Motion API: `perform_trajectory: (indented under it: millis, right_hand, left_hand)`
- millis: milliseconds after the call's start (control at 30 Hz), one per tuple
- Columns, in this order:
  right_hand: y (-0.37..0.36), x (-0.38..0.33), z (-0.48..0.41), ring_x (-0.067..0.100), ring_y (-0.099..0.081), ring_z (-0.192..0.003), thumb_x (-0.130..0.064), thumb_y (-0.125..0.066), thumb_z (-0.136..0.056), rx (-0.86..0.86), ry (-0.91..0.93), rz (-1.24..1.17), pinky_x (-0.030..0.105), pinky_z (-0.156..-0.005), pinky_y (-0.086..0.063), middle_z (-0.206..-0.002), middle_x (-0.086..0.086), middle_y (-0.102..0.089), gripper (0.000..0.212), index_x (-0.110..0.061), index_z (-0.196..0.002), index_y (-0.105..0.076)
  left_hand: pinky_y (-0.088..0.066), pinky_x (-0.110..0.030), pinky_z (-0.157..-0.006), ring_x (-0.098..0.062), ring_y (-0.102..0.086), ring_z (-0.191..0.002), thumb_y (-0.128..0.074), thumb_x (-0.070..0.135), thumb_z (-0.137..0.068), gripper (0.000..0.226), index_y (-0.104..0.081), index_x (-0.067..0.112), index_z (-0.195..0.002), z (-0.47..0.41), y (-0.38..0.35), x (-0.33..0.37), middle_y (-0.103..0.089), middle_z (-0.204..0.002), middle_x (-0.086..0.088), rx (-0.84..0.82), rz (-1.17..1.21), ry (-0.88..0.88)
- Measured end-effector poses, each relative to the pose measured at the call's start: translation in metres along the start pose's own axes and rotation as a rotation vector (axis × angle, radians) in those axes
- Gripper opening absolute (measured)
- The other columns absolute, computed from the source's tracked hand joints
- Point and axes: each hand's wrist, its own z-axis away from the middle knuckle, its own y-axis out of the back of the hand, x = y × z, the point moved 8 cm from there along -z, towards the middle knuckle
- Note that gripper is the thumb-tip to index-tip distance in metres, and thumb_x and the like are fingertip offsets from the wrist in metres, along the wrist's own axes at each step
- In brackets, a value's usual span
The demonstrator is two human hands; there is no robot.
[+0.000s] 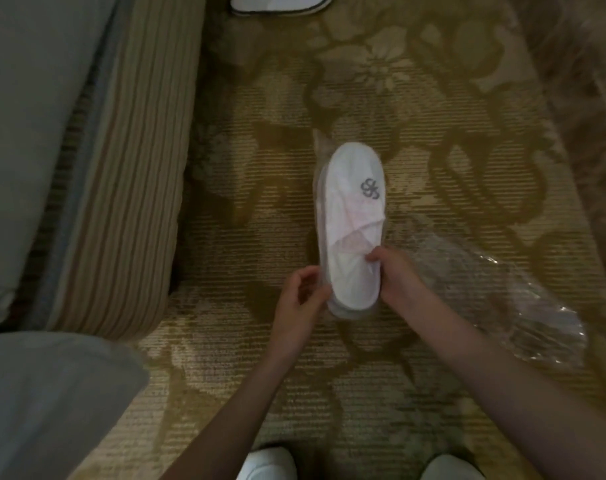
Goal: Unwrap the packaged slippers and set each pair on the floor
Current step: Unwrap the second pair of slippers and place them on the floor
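A packaged pair of white slippers (353,216) with a grey logo on the toe is held above the patterned carpet, still inside a thin clear wrapper. My right hand (397,277) grips the heel end from the right, thumb on top of the slipper. My left hand (303,294) pinches the clear wrapper at the left side of the heel end. An empty clear plastic wrapper (523,303) lies crumpled on the carpet to the right. A pair of unwrapped white slippers (281,3) sits on the floor at the top edge, partly cut off.
A striped beige sofa or bed base (128,188) with a grey cushion (21,116) runs along the left. A grey-clad knee (52,403) fills the lower left. Two white slipper toes (267,464) show at the bottom edge. Brown floral carpet (416,98) covers the floor.
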Motion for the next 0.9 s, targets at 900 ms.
perform_trajectory:
  millis: [900]
  right_hand:
    - [-0.063, 0.001, 0.052, 0.030, -0.064, -0.106, -0.036, -0.072, -0.074, -0.434, -0.095, -0.147, 0.047, -0.084, -0.056, -0.115, 0.015, -0.067, 0.058, -0.011, -0.125, -0.061]
  left_hand:
    - [-0.039, -0.023, -0.065, -0.016, -0.052, -0.074, -0.055, -0.005, -0.084, 0.011, -0.060, 0.004, -0.080, 0.021, 0.018, 0.113, -0.058, -0.079, -0.007, 0.238, -0.722, -0.846]
